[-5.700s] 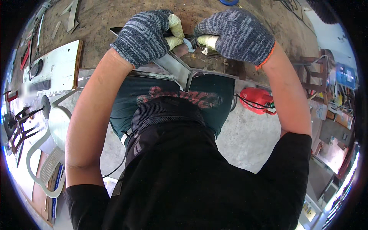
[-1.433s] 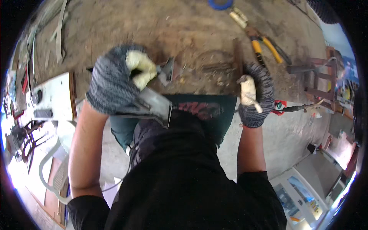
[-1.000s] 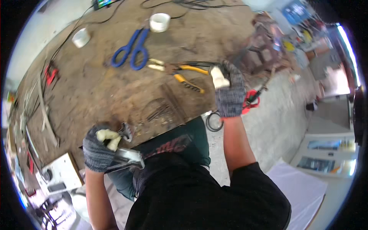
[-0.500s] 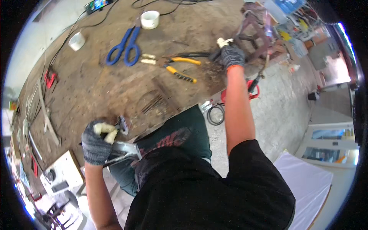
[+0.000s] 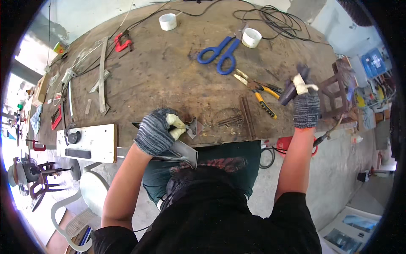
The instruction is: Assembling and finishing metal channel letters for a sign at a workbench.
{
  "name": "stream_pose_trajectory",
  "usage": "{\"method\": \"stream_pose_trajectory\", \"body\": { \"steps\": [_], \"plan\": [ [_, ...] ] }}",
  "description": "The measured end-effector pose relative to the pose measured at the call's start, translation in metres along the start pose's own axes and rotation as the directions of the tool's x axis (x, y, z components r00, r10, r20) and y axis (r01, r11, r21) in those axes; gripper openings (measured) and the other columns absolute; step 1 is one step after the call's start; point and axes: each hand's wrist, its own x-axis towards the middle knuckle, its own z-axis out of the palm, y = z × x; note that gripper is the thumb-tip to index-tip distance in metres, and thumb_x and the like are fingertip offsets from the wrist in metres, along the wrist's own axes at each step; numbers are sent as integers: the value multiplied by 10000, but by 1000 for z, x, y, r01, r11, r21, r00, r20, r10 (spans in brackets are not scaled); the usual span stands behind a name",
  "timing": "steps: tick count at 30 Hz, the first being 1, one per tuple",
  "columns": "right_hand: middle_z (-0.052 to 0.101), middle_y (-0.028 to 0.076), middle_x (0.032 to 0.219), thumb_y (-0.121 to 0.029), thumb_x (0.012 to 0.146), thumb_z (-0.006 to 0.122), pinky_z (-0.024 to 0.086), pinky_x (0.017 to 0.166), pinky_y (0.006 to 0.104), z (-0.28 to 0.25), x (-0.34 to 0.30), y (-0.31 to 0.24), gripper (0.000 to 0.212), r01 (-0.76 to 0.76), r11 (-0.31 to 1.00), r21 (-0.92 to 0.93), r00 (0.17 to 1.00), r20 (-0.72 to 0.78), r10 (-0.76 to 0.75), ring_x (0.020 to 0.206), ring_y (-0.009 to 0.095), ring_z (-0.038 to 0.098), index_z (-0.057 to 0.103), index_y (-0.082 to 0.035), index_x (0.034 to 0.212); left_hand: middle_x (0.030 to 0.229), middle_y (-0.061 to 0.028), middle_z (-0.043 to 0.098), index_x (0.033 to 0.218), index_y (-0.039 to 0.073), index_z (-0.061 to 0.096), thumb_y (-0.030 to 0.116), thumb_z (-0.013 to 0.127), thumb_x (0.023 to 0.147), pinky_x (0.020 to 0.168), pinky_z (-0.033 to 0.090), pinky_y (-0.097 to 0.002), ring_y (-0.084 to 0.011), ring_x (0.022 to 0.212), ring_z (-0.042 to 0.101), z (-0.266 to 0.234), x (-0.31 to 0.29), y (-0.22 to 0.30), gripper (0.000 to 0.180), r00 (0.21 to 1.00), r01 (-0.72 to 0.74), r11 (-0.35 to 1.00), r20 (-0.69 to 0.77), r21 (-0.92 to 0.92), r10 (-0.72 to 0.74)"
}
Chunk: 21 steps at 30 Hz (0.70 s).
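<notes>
My left hand (image 5: 155,131), in a grey knitted glove with cream wraps on the fingers, is closed on a thin metal bracket (image 5: 186,153) at the table's front edge. The bracket's pointed and notched ends stick out around the glove; its middle is hidden. To the right, my right hand (image 5: 306,108), gloved likewise, is closed round a dark, hammer-like tool (image 5: 289,94), blurred, its handle hidden. Left of that tool lie yellow-handled pliers (image 5: 265,105). Beyond them are blue-handled shears (image 5: 227,61). Between my hands, a rusty angle bar (image 5: 247,117) and thin rods (image 5: 230,122) rest on the wood.
The worn wooden table (image 5: 148,76) carries two white tape rolls (image 5: 168,22), coiled black cable (image 5: 277,23), metal strips (image 5: 102,76) and a red clamp (image 5: 122,41). A rusty metal stand (image 5: 334,95) is right of my right hand. A white board (image 5: 101,144) lies left.
The view has turned, so the table shows further left. My right hand has come away from the rusty stand with the dark tool in it. My left hand still grips the bracket.
</notes>
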Motion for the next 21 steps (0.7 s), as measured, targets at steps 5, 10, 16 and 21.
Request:
{"method": "stream_pose_trajectory", "body": {
  "steps": [5,10,16,21],
  "plan": [
    [636,-31,779,-242,961,711,448,599,246,102,5,-72,209,-48,901,430,946,310,-98,689,59,584,741,-49,1034,805,-125,719,815,68,751,58,788,754,703,559,-372,-299,757,699,0,0,-1,72,1000,8,1000,7,22,-8],
    [660,48,765,-362,963,711,481,607,336,195,25,-113,328,-12,995,100,860,509,-41,642,155,609,719,-75,1120,822,-128,722,830,76,754,107,792,767,719,560,-393,-321,784,698,0,-1,-4,79,1000,-10,999,7,51,9],
    [751,159,934,-422,998,637,551,735,423,261,57,-122,422,175,964,-198,788,616,-16,768,277,704,722,-52,1180,838,-134,731,845,71,752,100,776,778,734,566,-391,-323,809,710,-1,-1,-5,76,998,35,999,51,22,-36],
    [762,186,988,-347,960,597,582,791,475,271,65,-115,366,673,586,-452,621,776,-115,871,343,741,728,-52,1134,834,-142,725,852,69,745,93,772,778,734,564,-396,-327,806,706,-5,1,-4,82,999,-19,1000,49,8,18]
  ]
}}
